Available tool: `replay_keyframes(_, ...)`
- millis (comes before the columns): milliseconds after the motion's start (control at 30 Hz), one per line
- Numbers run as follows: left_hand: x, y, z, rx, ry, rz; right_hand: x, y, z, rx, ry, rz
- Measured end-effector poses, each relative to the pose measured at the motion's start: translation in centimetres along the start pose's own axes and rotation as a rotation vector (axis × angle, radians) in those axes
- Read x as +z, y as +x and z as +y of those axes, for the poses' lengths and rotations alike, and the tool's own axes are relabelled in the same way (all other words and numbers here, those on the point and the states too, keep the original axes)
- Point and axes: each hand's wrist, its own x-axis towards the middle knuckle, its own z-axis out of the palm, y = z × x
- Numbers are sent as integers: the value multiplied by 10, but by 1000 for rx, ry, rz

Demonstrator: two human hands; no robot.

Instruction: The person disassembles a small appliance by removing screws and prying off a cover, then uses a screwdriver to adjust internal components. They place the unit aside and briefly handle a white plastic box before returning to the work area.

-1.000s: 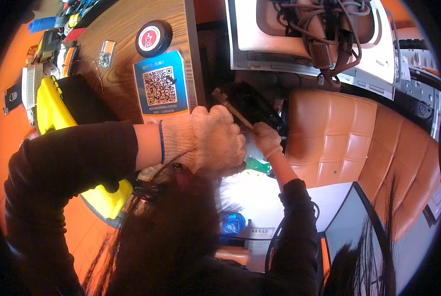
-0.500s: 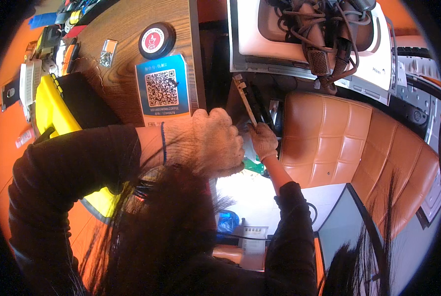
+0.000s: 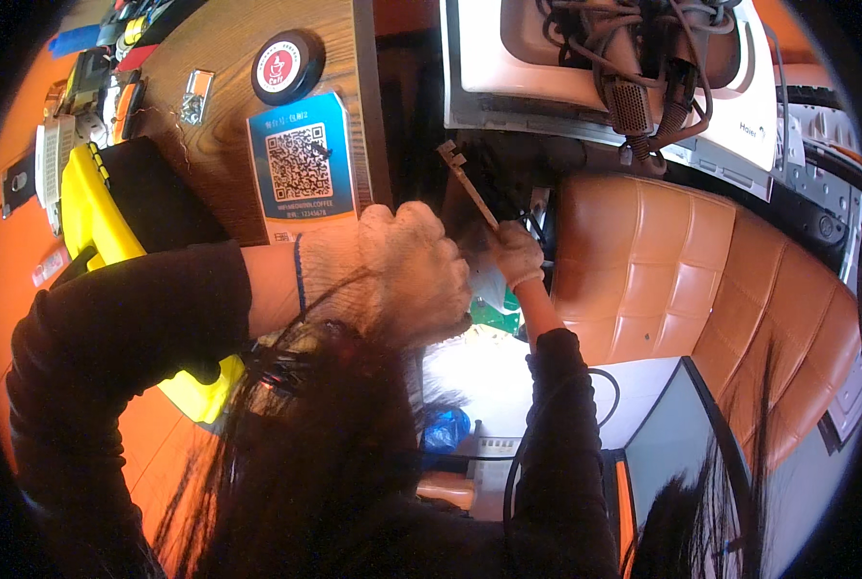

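My left hand (image 3: 392,272), in a knitted work glove, reaches across the front of the wooden table's edge. Its fingers are curled closed, with the knuckles facing up, and whatever they hold is hidden from above. To the right, my right hand (image 3: 518,255), also gloved, is closed around a long narrow tan strip (image 3: 470,188) with a notched end. The strip slants up and to the left over the dark gap between table and chair. Below and between both hands, part of a green board (image 3: 496,317) shows beside a bright white surface.
On the wooden table (image 3: 228,48) lie a round black coaster (image 3: 287,67), a blue printed card (image 3: 301,159) and a small packet (image 3: 195,96). A yellow case (image 3: 103,207) stands left. A white appliance (image 3: 518,101) carries coiled cables (image 3: 634,96). A brown padded chair (image 3: 634,261) is at right.
The table and its things sit slightly farther left in view. The strip in my right hand leans more to the left. Both hands keep their closed hold.
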Motion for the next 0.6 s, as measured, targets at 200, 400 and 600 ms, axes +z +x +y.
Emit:
replay_keyframes(200,32,-2,-11,-67,-477,133,17,-26,6,1,74,69)
replay_keyframes(400,14,-4,-8,120,67,276,16,-19,8,124,-80,-52)
replay_keyframes(600,-35,0,25,88,412,306,-4,-26,18,173,-73,-6)
